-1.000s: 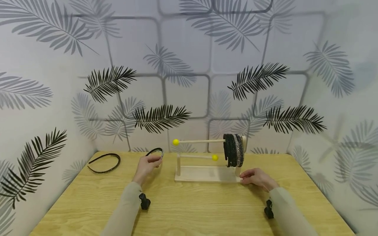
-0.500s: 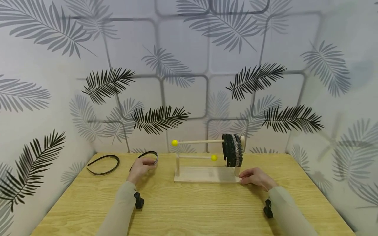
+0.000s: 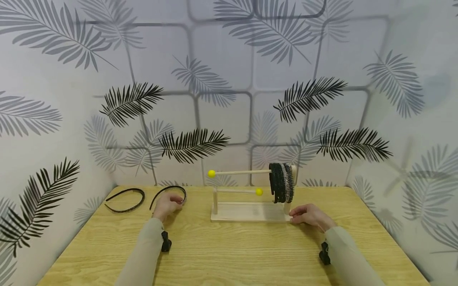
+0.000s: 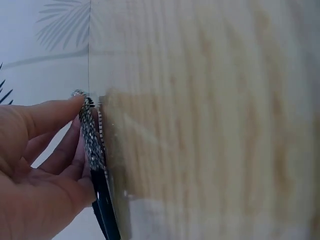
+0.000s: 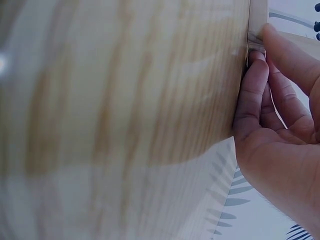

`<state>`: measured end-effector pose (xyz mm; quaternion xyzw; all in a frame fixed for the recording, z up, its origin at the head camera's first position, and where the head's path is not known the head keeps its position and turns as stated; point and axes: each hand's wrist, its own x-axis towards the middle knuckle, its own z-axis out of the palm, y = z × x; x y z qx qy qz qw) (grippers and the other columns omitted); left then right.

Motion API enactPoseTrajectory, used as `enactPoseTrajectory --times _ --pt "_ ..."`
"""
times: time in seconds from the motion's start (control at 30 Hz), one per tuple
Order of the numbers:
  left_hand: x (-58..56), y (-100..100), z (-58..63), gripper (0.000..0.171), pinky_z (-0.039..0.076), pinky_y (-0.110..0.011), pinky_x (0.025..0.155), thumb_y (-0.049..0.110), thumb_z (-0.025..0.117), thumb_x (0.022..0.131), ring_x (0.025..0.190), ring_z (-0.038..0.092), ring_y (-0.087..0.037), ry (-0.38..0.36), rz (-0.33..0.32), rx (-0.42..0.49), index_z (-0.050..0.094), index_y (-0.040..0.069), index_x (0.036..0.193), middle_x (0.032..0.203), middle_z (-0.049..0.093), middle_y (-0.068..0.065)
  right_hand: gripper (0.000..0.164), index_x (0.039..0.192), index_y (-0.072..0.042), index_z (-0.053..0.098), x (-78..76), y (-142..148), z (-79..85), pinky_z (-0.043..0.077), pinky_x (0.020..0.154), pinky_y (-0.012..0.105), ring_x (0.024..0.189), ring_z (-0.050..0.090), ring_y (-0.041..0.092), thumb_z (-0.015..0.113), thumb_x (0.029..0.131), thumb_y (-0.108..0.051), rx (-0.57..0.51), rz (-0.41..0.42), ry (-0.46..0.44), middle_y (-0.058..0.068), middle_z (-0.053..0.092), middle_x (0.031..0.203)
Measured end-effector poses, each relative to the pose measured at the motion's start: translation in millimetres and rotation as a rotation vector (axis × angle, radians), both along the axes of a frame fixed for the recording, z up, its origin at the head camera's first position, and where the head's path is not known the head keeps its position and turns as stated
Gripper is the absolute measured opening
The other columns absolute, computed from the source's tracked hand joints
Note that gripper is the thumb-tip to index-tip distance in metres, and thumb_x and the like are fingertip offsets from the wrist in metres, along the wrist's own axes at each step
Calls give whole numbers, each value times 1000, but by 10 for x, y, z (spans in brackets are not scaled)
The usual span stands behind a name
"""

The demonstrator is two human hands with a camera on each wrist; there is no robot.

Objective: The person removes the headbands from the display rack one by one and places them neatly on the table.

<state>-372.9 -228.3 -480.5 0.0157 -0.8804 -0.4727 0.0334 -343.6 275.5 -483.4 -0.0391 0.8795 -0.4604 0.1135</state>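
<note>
My left hand (image 3: 167, 205) pinches a thin black headband (image 3: 175, 186) low over the table, left of the stand. In the left wrist view, thumb and fingertips are on its glittery silver section (image 4: 92, 142); comb teeth line its inner side. My right hand (image 3: 312, 216) grips the right front corner of a pale wooden stand (image 3: 247, 211), thumb on the edge of its base (image 5: 257, 22) in the right wrist view. Several headbands (image 3: 280, 183), black and silver, hang bunched at the right end of the stand's upper rod (image 3: 243, 172).
Another black headband (image 3: 144, 197) lies at the back left of the wooden table (image 3: 229, 254). Yellow balls cap the upper rod, at its left end (image 3: 211, 174), and the lower rod (image 3: 259, 192). A leaf-patterned wall (image 3: 229, 119) stands behind.
My left hand has moved left and slightly down with the headband, away from the stand and closer to the loose one. The right hand keeps its place at the base corner.
</note>
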Motion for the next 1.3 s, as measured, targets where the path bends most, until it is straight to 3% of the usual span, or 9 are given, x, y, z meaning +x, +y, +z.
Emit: enactPoseTrajectory --times 0.17,0.5,0.73,0.9,1.3 --pt "-29 -94 -25 23 53 -34 69 -8 70 81 89 65 -31 24 32 4 72 -7 104 100 70 -22 27 108 4 70 -4 -1 -8 50 74 28 84 60 14 77 83 -6 -4 10 1 10 69 99" --pt "-20 -259 -17 18 53 -44 83 -2 71 85 102 61 -37 -3 79 -50 75 -2 103 110 68 -21 26 106 4 70 -8 -13 7 49 72 27 83 59 15 77 83 -5 -10 4 -9 10 69 100" --pt "-3 -340 -14 16 52 -46 86 -2 71 84 104 61 -38 20 72 -53 76 -1 100 111 68 -22 26 106 4 70 -13 -8 1 48 72 27 82 58 15 77 83 -6 -7 9 -4 9 69 98" --pt "22 -364 16 13 53 -43 81 -2 71 84 99 61 -38 52 49 -58 76 0 96 106 69 -22 26 107 3 70 -17 3 -5 49 73 28 83 59 15 77 83 -7 -4 11 -2 10 69 99" --pt "4 -357 14 19 53 -45 82 -5 70 85 98 62 -36 12 47 -86 72 -5 103 103 70 -21 25 105 2 71 -20 -3 -8 48 73 27 84 58 15 77 83 -7 13 0 0 9 69 100"
